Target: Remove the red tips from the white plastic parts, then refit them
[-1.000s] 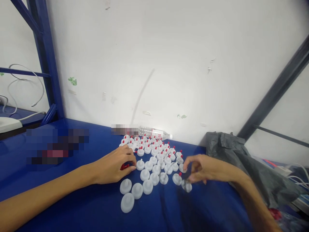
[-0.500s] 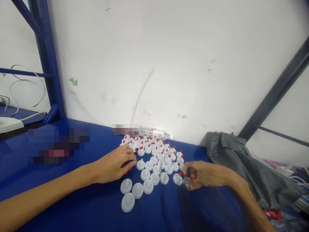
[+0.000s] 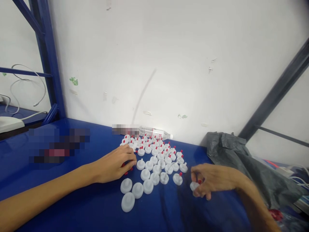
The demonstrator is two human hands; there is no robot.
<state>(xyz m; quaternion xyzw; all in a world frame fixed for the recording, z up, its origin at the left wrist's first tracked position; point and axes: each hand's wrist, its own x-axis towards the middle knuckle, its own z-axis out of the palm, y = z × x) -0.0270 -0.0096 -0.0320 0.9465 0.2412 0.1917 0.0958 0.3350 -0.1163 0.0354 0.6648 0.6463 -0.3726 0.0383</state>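
Several white round plastic caps (image 3: 154,161) stand in rows on the blue table (image 3: 96,206); the far ones carry small red tips, the near ones are plain white. My left hand (image 3: 113,167) rests curled at the left edge of the rows, closed over small red pieces (image 3: 126,169). My right hand (image 3: 212,183) lies to the right of the rows, fingers curled around one white cap (image 3: 194,186) with a bit of red showing beside it.
A clear water bottle (image 3: 154,132) lies against the white wall behind the caps. A crumpled grey plastic bag (image 3: 241,161) sits at the right. Blue shelf posts (image 3: 48,64) and white cables (image 3: 24,90) are at the left.
My right hand drew back from the rows toward the right and closed around a white cap. My left hand stayed where it was.
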